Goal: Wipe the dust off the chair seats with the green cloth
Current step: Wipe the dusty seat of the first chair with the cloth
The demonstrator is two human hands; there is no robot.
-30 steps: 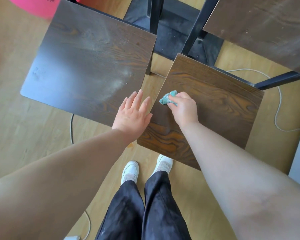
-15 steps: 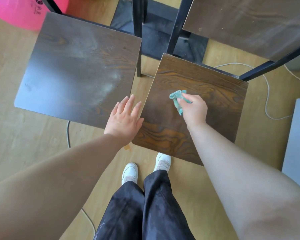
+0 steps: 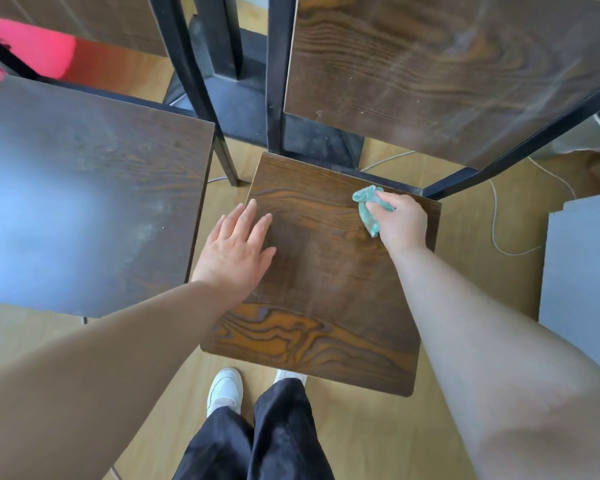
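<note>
Wood floor (image 3: 378,427): light tone, runs under everything.
Left chair seat (image 3: 84,202): dark wood grain, with a pale dust film over its near and right parts and strong glare.
Chair back (image 3: 430,81), upper right: same grain with faint smears, held in a black metal frame (image 3: 278,81).
Right chair seat (image 3: 326,289): straight ahead, brown grain, just beside the left chair seat with a narrow gap between them.
Grey panel (image 3: 586,271): at the right edge of view.
Black trousers (image 3: 274,438) and a white shoe (image 3: 224,389): below the near edge of the right chair seat.
Left hand (image 3: 236,251): palm down, flat on the left side of the right chair seat. Fingers are straight and slightly fanned, holding nothing.
Right hand (image 3: 400,220): at the far right corner of the same seat, fingers curled round the green cloth (image 3: 369,206).
The cloth is bunched, sticks out to the left past the fingers, and touches the seat near its back edge.
White cable (image 3: 496,230): loops on the floor to the right of that seat.
</note>
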